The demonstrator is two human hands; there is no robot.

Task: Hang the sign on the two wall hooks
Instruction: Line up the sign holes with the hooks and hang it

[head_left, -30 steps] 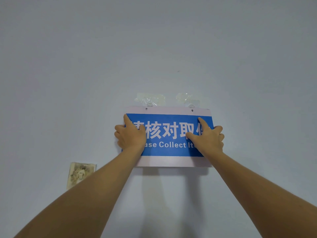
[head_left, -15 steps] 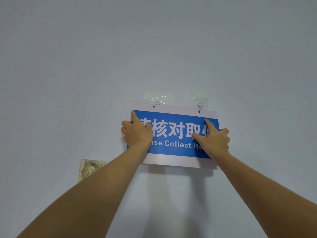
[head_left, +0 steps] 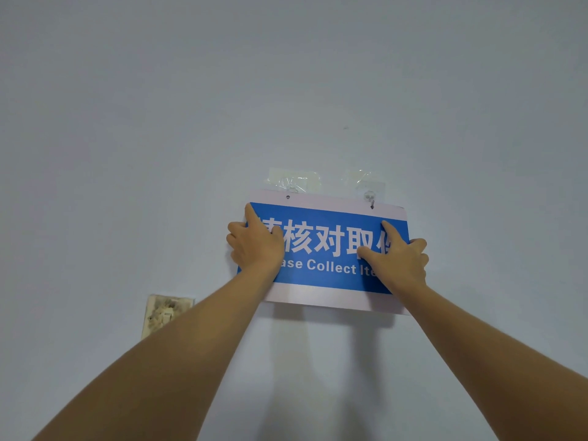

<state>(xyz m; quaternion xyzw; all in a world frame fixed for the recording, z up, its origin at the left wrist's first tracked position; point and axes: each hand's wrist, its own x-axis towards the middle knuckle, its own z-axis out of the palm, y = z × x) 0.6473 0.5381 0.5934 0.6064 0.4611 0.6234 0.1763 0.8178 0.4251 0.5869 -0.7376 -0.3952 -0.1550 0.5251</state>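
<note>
Since a moment ago the sign (head_left: 331, 249) has tipped: its left end has come up higher than the right, so it now slopes down to the right against the wall (head_left: 159, 122). The right hole now looks caught on the right hook (head_left: 369, 196), while the left hole (head_left: 288, 197) sits clear, just below the left hook (head_left: 292, 187), not yet on it.

The left hand (head_left: 256, 245) is clamped on the sign's left edge, forefinger pointing up over the blue face, thumb laid across the white characters, the other fingers curled round the edge. The right hand (head_left: 397, 261) grips the right edge the same way, thumb stretched left across the lettering, forefinger up, the remaining fingers wrapped round the edge. Both forearms reach up from below.

Both hooks are clear plastic, stuck on under glossy tape. Down to the left, well apart from the sign, is a dirty switch plate (head_left: 164, 313).
</note>
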